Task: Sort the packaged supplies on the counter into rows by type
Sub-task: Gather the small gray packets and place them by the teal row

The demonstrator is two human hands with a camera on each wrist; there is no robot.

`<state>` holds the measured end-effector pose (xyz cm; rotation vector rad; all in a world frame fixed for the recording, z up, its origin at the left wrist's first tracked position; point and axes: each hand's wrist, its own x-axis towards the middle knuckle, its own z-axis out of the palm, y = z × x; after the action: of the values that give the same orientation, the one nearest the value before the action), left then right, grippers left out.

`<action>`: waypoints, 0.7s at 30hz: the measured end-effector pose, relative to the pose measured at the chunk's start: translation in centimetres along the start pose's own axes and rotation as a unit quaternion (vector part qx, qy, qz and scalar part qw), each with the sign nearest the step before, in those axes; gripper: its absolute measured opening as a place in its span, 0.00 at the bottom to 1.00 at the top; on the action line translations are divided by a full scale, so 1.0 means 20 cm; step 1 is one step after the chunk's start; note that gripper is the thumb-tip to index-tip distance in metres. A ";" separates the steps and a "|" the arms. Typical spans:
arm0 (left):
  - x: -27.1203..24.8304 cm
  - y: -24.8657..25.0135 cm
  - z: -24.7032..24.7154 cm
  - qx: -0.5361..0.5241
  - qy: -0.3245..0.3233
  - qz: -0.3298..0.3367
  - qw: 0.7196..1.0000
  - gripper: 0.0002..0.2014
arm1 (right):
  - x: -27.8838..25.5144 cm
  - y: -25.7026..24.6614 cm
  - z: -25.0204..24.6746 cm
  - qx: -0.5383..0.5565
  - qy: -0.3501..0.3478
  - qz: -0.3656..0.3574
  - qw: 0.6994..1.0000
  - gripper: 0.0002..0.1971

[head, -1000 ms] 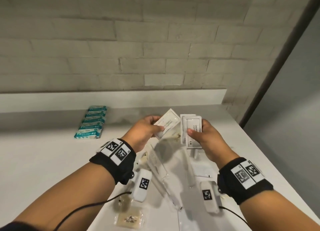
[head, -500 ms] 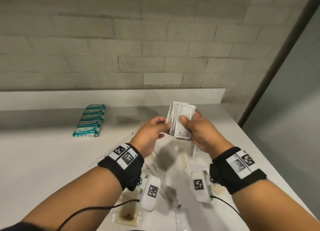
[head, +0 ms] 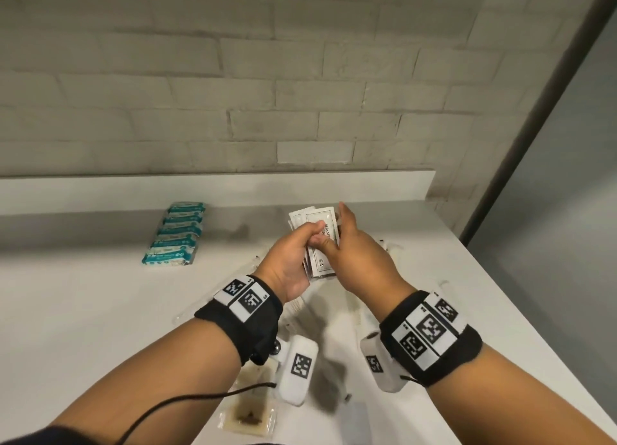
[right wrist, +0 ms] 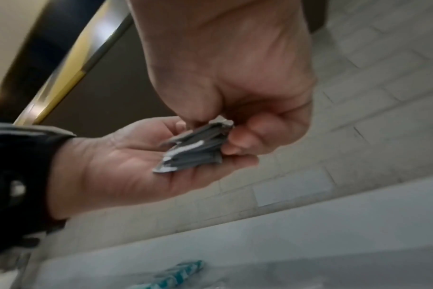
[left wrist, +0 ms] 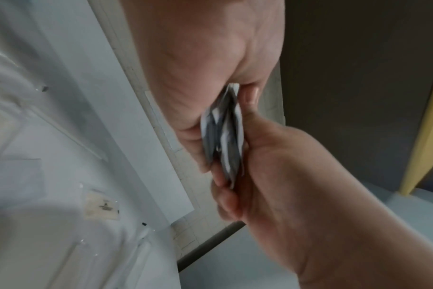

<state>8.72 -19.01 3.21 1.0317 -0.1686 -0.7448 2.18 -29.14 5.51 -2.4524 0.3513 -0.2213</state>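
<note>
A stack of white sachets [head: 320,220] with dark print is held upright above the counter [head: 83,311], between both hands. My left hand [head: 305,240] curls its fingers over the stack's left edge. Pinching the same stack from the right is my right hand [head: 337,234], thumb in front and fingers behind. In the left wrist view the sachets [left wrist: 223,136] show edge-on, squeezed between the two hands. In the right wrist view the right fingers [right wrist: 237,136] nip the sachets [right wrist: 195,152] over the left palm [right wrist: 126,162].
A row of teal packets [head: 175,234] lies at the back left near the raised ledge [head: 217,187]. Beige soap packets [head: 248,418] sit close to me. Clear-wrapped long items [head: 182,316] lie scattered under the arms. The counter's edge runs along the right.
The left hand brought its single sachet onto the right hand's stack. Both hands now hold one stack, slightly farther from me.
</note>
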 end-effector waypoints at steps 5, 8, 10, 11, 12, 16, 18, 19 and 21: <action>-0.01 0.02 -0.04 -0.036 0.012 0.017 0.999 0.14 | -0.01 0.03 -0.06 -0.008 -0.002 -0.051 0.999 0.58; -0.04 0.05 -0.03 -0.012 -0.020 -0.028 0.999 0.12 | -0.04 0.01 -0.09 -0.032 -0.124 -0.156 0.979 0.71; -0.07 0.06 0.00 0.001 -0.044 -0.054 0.998 0.11 | -0.05 -0.01 -0.11 -0.088 -0.137 -0.208 0.964 0.74; -0.08 0.06 0.01 0.002 -0.044 -0.053 0.998 0.09 | -0.04 -0.02 -0.11 -0.100 -0.109 -0.226 0.963 0.72; -0.08 0.06 0.02 0.002 -0.042 -0.045 0.998 0.07 | -0.04 -0.02 -0.11 -0.102 -0.082 -0.239 0.962 0.70; -0.10 0.05 0.02 0.002 -0.042 -0.041 0.998 0.09 | -0.04 -0.03 -0.12 -0.106 -0.097 -0.239 0.960 0.71; -0.11 0.05 0.02 0.001 -0.046 -0.047 0.998 0.10 | -0.05 -0.04 -0.12 -0.118 -0.086 -0.250 0.957 0.70; -0.11 0.05 0.02 0.008 -0.046 -0.049 0.998 0.10 | -0.06 -0.04 -0.11 -0.125 -0.071 -0.260 0.955 0.68; -0.12 0.05 0.02 0.013 -0.048 -0.054 0.997 0.10 | -0.07 -0.04 -0.11 -0.130 -0.053 -0.269 0.953 0.67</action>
<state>7.29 -17.51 4.76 1.0366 -0.2067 -0.8939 0.44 -29.25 7.59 -2.7624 -0.3691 -0.2832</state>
